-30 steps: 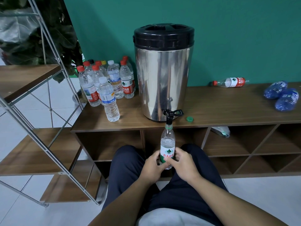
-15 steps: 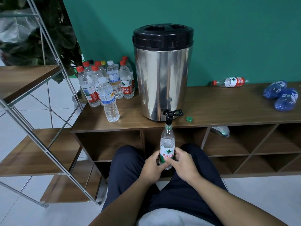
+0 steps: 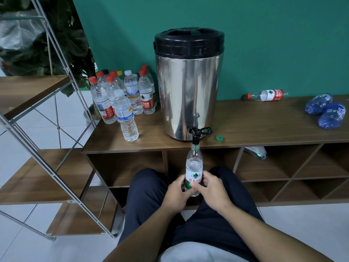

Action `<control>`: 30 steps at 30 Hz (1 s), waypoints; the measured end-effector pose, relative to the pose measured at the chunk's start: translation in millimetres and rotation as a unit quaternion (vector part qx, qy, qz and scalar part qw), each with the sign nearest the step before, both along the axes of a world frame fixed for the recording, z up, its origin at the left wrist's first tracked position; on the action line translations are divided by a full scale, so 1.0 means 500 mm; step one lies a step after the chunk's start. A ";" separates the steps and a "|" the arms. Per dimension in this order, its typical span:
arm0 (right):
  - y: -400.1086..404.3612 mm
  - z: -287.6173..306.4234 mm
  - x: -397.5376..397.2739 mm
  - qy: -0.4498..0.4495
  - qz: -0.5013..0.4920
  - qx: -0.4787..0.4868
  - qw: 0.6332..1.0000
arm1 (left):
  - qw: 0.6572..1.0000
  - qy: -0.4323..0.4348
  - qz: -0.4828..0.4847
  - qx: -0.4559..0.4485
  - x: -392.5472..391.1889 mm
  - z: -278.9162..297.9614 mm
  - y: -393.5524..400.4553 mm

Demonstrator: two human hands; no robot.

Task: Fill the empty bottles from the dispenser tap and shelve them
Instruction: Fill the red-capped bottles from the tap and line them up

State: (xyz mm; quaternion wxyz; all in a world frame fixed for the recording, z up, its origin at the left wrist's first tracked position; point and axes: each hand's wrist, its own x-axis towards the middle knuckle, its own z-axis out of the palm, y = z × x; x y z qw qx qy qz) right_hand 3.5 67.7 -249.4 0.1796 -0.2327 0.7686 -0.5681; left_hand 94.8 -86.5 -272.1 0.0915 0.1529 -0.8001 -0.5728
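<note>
A steel dispenser (image 3: 188, 87) with a black lid stands on the wooden cabinet top (image 3: 255, 127). Its black tap (image 3: 196, 134) juts over the front edge. Right under the spout an uncapped clear bottle (image 3: 194, 165) with a green and white label stands upright, water reaching about its upper body. My left hand (image 3: 174, 195) and my right hand (image 3: 212, 191) both grip its lower part. The bottle's green cap (image 3: 219, 138) lies on the cabinet right of the tap.
Several capped bottles (image 3: 124, 97) stand left of the dispenser. A red-labelled bottle (image 3: 267, 95) lies at the back right, with two crushed blue bottles (image 3: 324, 112) further right. Another bottle (image 3: 255, 152) lies in a cubby. A metal-framed shelf rack (image 3: 34, 110) stands left.
</note>
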 end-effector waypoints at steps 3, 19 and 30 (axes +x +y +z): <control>-0.001 0.002 0.000 0.002 -0.001 0.000 1.000 | 1.000 -0.004 0.000 -0.002 0.000 0.000 0.000; 0.001 0.014 0.007 -0.001 -0.009 -0.009 1.000 | 1.000 -0.015 0.003 -0.003 0.007 0.017 0.005; -0.002 0.021 0.005 0.003 -0.022 -0.014 1.000 | 0.999 -0.026 0.007 0.023 -0.002 0.010 0.005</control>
